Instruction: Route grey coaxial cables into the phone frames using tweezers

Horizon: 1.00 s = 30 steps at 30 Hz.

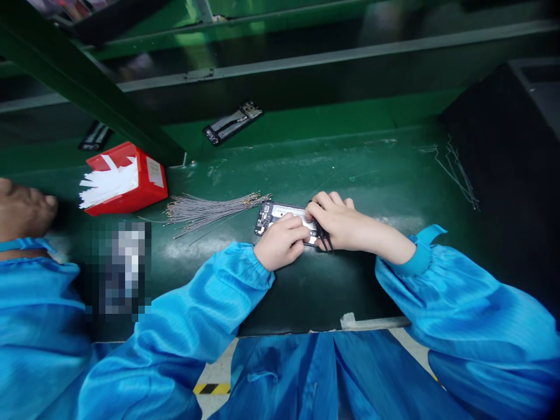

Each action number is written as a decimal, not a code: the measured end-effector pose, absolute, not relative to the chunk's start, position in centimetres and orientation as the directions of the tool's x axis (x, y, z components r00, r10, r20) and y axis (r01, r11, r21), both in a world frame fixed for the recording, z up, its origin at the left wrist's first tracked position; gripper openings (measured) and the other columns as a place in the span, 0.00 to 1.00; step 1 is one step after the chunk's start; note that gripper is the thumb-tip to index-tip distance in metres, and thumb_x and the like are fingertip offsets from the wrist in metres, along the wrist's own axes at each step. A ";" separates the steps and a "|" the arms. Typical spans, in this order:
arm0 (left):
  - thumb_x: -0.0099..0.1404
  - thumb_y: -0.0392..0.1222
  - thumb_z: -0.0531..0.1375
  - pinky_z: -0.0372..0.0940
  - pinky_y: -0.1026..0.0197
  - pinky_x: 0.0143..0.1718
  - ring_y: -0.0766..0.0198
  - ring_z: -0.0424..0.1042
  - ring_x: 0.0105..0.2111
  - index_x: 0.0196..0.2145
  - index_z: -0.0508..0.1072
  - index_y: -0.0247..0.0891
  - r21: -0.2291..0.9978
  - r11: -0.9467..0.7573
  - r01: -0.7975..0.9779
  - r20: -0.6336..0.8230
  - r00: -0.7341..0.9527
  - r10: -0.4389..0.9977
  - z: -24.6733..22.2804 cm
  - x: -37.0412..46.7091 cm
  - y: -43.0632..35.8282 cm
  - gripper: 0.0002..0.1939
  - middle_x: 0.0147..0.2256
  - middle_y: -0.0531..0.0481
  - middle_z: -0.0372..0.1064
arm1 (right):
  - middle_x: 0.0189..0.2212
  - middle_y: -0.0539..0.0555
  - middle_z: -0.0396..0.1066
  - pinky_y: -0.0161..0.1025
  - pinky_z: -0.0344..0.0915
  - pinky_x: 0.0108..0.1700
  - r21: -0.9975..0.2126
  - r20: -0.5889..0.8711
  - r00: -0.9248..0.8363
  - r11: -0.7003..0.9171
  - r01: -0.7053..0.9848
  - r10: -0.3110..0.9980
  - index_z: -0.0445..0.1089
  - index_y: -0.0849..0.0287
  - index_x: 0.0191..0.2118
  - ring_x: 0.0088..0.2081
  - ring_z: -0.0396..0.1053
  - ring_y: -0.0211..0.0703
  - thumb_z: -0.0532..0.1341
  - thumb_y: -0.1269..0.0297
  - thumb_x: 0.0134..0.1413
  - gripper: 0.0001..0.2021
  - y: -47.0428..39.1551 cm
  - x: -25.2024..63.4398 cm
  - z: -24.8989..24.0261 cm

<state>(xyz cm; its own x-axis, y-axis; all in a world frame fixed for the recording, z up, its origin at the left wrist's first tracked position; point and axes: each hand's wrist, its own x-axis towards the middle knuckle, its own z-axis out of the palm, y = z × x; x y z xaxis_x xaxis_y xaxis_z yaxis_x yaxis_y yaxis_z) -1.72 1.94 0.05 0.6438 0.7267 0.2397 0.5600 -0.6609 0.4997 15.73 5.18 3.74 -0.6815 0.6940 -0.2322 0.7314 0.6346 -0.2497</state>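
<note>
Live on the green workbench, right here over an opened phone chassis, lying flat beside the grey wire bundle. Resting a curled left hand on it; cannot tell whether pinching. Gripping black tweezers in the right hand, with fingers arched over the right end. Over left, a red bin.

Can read no text, not even on the pale label of the red bin toward the desk's far edge.

Open bench beyond the right hand, right up to loose wires; leftward, cable bundle and red bin block passage!
</note>
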 end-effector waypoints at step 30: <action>0.59 0.33 0.50 0.61 0.58 0.38 0.63 0.62 0.35 0.31 0.69 0.36 0.463 -0.550 0.695 0.428 0.368 0.825 2.6 -5.1 3.6 0.08 0.31 0.49 0.63 | 0.46 0.63 0.61 0.49 0.51 0.43 -0.187 0.257 -0.590 0.639 0.746 0.765 0.63 0.61 0.42 0.46 0.56 0.56 0.58 0.59 0.45 0.17 7.0 19.6 1.0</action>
<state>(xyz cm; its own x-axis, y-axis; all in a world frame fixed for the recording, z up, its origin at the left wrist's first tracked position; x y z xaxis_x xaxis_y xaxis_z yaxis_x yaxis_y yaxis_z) -5.06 3.62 2.58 0.3678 0.8253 0.4285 0.6952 -0.5500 0.4628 19.57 7.00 0.96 -0.5905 0.7649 0.2574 0.7463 0.6389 -0.1866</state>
